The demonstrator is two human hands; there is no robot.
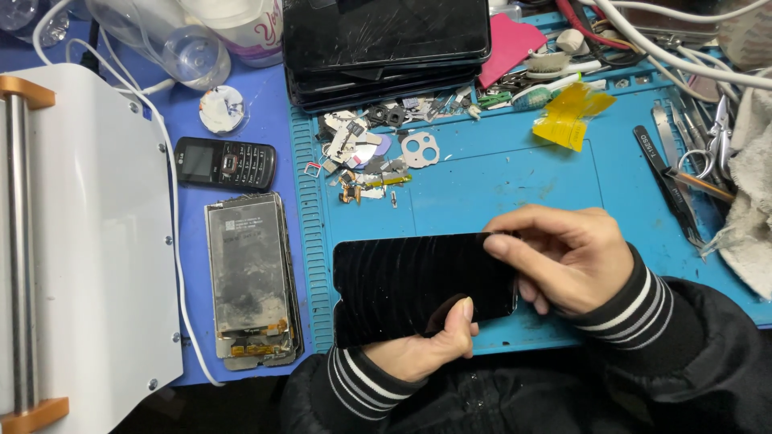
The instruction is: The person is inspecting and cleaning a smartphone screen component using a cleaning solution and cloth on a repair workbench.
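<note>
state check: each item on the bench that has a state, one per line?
black phone screen: dark, held flat over the blue mat
left hand: gripping the screen's near edge, thumb on the glass
right hand: gripping the screen's right end
opened phone: back off, insides showing
keypad phone: display dark
screen stack: top glass cracked
plastic bottle: lying on its side

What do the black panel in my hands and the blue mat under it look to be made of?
Black phone screen panel: likely glass, glossy, with faint streaked reflections. Blue work mat: looks like matte silicone rubber, with moulded ridges and recessed compartments. Left hand and right hand grip the panel's edges.
</note>
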